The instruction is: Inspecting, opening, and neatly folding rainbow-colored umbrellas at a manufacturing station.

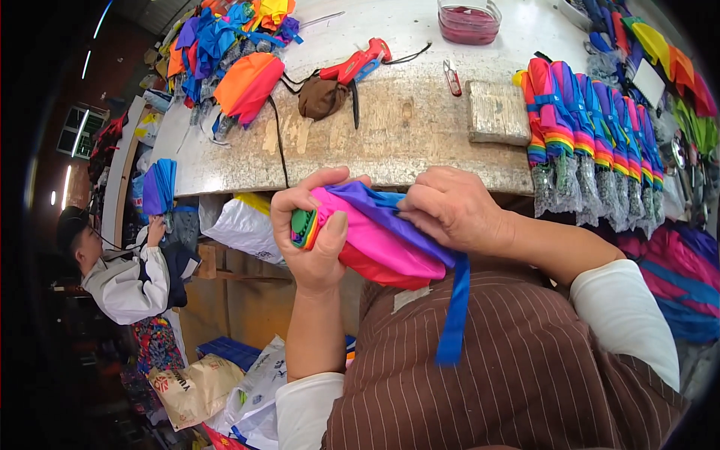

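A compact rainbow umbrella (pixel 390 247) lies across in front of my apron, its pink, red, purple and blue cloth gathered into loose folds. My left hand (pixel 315 232) is wrapped round its left end, where a green round cap shows between thumb and fingers. With bent fingers, my right hand (pixel 454 206) pinches the purple and blue cloth on the upper side; its fingertips are partly hidden in the folds. From the umbrella's right end a blue strap (pixel 454 315) hangs loose over the brown striped apron.
The worn worktable (pixel 420 161) holds a red glue gun (pixel 356 64), small snips (pixel 452 79), a wrapped block (pixel 498 112) and a clear tub (pixel 469 21). Folded umbrellas (pixel 592 127) line the right side; more cloth (pixel 217 45) is piled far left. Another person (pixel 124 277) works at left.
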A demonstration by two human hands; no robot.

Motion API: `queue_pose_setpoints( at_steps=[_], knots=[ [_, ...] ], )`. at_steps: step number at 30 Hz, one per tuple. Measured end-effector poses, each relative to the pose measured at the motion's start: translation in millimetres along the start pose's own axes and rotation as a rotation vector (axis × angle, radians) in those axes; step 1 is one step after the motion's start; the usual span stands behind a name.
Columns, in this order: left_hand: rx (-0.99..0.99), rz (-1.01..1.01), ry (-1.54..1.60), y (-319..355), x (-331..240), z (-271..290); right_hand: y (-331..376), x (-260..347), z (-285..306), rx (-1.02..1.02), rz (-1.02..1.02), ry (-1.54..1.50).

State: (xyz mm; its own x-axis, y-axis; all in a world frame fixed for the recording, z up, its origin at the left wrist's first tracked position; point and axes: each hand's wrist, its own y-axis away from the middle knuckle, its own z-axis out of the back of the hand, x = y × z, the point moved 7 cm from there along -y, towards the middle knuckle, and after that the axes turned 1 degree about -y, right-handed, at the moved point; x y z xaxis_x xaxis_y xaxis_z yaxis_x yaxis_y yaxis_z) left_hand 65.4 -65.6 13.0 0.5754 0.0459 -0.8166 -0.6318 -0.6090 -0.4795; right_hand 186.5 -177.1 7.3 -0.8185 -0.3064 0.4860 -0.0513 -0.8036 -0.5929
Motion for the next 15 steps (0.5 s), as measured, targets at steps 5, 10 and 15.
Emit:
queue_pose_setpoints(
  at_steps=[5,10,15],
  knots=[
    [-0.028,0.008,0.049,6.0,-6.8,13.4,20.5,-43.1,-0.6,0.202,-0.255,-0.18],
    [0.19,-0.174,-0.134,0.0,-18.2,-16.2,-27.8,-20.0,31.8,0.112,-0.358,-0.447],
    [0.23,-0.164,-0.136,1.5,-27.5,-32.9,-51.2,20.6,24.3,0.18,-0.112,-0.369]
  ],
)
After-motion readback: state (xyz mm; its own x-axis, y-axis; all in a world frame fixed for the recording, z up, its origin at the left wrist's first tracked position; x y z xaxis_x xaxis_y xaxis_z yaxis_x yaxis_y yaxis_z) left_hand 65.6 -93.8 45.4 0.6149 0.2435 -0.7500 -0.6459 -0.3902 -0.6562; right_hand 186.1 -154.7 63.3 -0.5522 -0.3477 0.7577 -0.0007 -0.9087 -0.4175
